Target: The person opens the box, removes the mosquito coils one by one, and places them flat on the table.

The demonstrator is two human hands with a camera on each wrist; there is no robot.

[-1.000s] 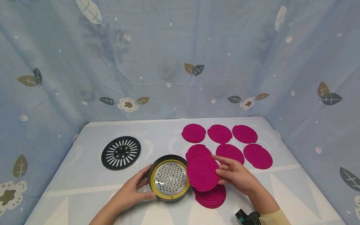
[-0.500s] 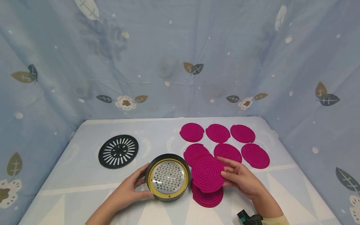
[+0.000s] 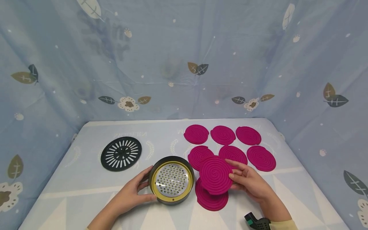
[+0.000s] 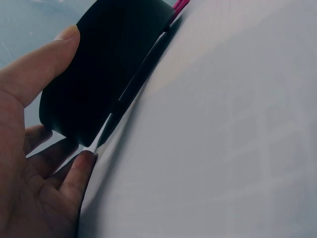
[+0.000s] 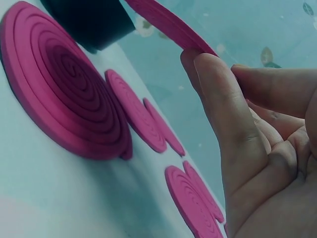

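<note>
In the head view, my right hand (image 3: 250, 183) pinches the edge of a magenta mosquito coil (image 3: 215, 175) between thumb and fingers. The right wrist view shows this coil (image 5: 171, 24) nearly edge-on, raised over the table. Beneath it, another magenta coil (image 3: 212, 199) lies flat and partly covered. My left hand (image 3: 130, 195) grips the side of a round black mosquito coil holder (image 3: 172, 203), thumb near the front and fingers behind. Inside the holder are a yellow ring and a perforated silver plate (image 3: 172, 179). The left wrist view shows the holder's dark side wall (image 4: 109, 69) beside my thumb.
A black slotted lid (image 3: 121, 154) lies at the left on the pale patterned table (image 3: 95, 188). Several more magenta coils (image 3: 223, 134) lie in two rows at the back right. A blue printed curtain (image 3: 172, 64) encloses the table's back and sides.
My right hand has moved the pinched coil rightward, away from the holder's rim, which it overlapped a second ago. My left hand keeps its grip on the holder.
</note>
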